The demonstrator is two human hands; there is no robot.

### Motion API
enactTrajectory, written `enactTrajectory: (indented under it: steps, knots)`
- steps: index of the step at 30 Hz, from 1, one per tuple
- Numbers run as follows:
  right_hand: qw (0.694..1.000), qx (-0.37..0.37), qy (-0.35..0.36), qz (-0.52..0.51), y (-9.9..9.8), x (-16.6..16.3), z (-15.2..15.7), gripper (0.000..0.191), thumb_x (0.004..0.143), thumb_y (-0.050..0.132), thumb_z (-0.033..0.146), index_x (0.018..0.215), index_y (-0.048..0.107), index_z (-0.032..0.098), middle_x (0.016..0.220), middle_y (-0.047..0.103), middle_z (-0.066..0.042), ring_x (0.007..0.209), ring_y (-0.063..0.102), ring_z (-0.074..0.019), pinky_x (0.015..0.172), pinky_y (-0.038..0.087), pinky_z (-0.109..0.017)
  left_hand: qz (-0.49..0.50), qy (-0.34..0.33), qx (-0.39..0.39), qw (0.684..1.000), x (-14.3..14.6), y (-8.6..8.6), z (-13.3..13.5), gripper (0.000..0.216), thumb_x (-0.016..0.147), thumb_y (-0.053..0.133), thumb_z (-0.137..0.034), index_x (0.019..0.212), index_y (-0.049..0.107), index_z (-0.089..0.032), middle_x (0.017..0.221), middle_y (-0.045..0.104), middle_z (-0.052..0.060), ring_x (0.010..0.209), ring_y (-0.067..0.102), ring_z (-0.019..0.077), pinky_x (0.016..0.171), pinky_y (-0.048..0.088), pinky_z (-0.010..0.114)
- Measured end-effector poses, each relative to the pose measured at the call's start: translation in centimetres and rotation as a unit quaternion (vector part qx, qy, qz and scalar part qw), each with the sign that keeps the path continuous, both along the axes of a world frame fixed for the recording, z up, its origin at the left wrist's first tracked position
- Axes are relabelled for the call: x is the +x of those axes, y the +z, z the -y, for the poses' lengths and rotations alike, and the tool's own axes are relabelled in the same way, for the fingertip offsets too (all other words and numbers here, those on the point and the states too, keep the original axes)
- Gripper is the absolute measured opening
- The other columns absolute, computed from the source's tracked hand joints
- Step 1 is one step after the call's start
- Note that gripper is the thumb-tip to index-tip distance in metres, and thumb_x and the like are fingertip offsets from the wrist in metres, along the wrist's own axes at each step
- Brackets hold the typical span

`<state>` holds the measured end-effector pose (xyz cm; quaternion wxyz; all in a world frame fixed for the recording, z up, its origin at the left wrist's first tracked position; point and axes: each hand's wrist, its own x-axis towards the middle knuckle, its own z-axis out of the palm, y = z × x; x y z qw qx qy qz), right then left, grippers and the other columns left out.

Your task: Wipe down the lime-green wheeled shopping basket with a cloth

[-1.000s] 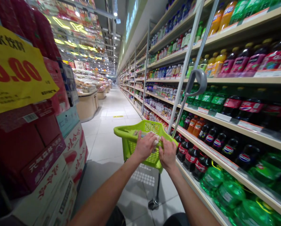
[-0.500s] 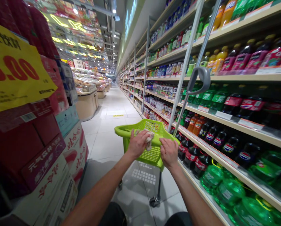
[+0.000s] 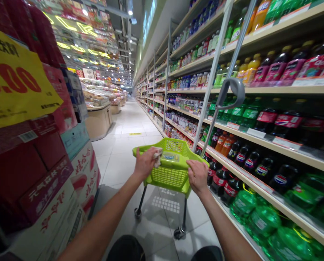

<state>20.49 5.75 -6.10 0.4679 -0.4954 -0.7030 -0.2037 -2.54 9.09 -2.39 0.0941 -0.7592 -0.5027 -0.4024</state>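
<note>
- My left fingers (image 3: 150,152) are bunched tight on a crumpled pale cloth (image 3: 158,157), at the left part of the green handle (image 3: 181,164); the cloth pokes out on their right side.
- My right fingers (image 3: 190,165) are curled narrow over the handle near its right end, and I see no cloth there.
- The handle is right under my 2 hands, its long axis running across in front of me from left to right, dipping slightly to the right in my view.
- The label panel (image 3: 170,156) set into it lies between my hands: just right of the cloth, left of my right fingers. My left hand is the nearer of the 2, by way of the cloth.
- Beyond and below the handle sits the latticed green basket (image 3: 167,177) of the cart, with 2 castors in view, the right castor (image 3: 179,232) nearer me than the left castor (image 3: 137,213).
- Past the cart's right side, a grey loop (image 3: 231,93) on a slanting pole stands before the bottle shelves (image 3: 270,136).
- Farthest, the tiled aisle (image 3: 126,121) runs away between those shelves and a rounded display stand (image 3: 98,122).
</note>
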Motion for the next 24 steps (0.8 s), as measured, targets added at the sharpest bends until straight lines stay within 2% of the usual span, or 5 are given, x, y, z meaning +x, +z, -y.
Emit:
enactTrajectory:
  steps: [3,10,17,22,24]
  knots:
    - [1.0,0.01,-0.001,-0.022,-0.1,0.7,-0.4,0.025,0.082,0.039,0.027,0.093,0.061,0.021,0.092,0.065,-0.002,0.093,0.054,-0.0182,0.092,0.023,-0.039,0.054,0.057,-0.023,0.997,-1.4,0.2,-0.6,0.026,0.079,0.042,-0.018,0.102,0.054,-0.022,0.107,0.064,0.007,0.1,0.057,0.0231,0.102,0.011,0.06]
    - [1.0,0.014,0.01,-0.015,0.0,1.8,-0.8,0.026,0.083,0.039,0.03,0.091,0.062,0.022,0.09,0.066,-0.001,0.09,0.055,-0.0178,0.089,0.025,-0.036,-0.067,-0.142,0.022,0.987,6.6,0.0,1.6,0.026,0.081,0.045,-0.02,0.106,0.051,-0.026,0.121,0.056,0.003,0.116,0.047,0.0183,0.106,0.006,0.053]
    - [0.999,0.005,0.018,-0.032,0.3,2.0,-0.7,0.026,0.082,0.038,0.03,0.089,0.062,0.022,0.089,0.066,-0.001,0.091,0.055,-0.0176,0.09,0.023,-0.036,0.016,-0.019,-0.018,1.0,3.4,0.4,0.5,0.025,0.081,0.043,-0.02,0.105,0.051,-0.024,0.114,0.061,0.005,0.109,0.052,0.0204,0.104,0.008,0.057]
    - [0.999,-0.003,0.024,-0.046,0.2,1.1,-0.8,0.026,0.082,0.038,0.03,0.091,0.062,0.021,0.092,0.066,-0.002,0.093,0.055,-0.0176,0.091,0.022,-0.036,-0.066,-0.132,0.005,0.989,7.4,0.4,1.5,0.026,0.08,0.045,-0.02,0.105,0.051,-0.026,0.119,0.057,0.003,0.115,0.047,0.0189,0.106,0.007,0.053]
    - [0.999,-0.007,0.033,-0.042,0.3,1.1,-0.7,0.026,0.082,0.038,0.03,0.092,0.061,0.021,0.092,0.066,-0.002,0.094,0.054,-0.0178,0.091,0.023,-0.036,-0.064,-0.134,0.0,0.989,7.3,0.5,1.5,0.026,0.081,0.045,-0.02,0.105,0.051,-0.026,0.12,0.057,0.002,0.114,0.047,0.0186,0.105,0.007,0.053]
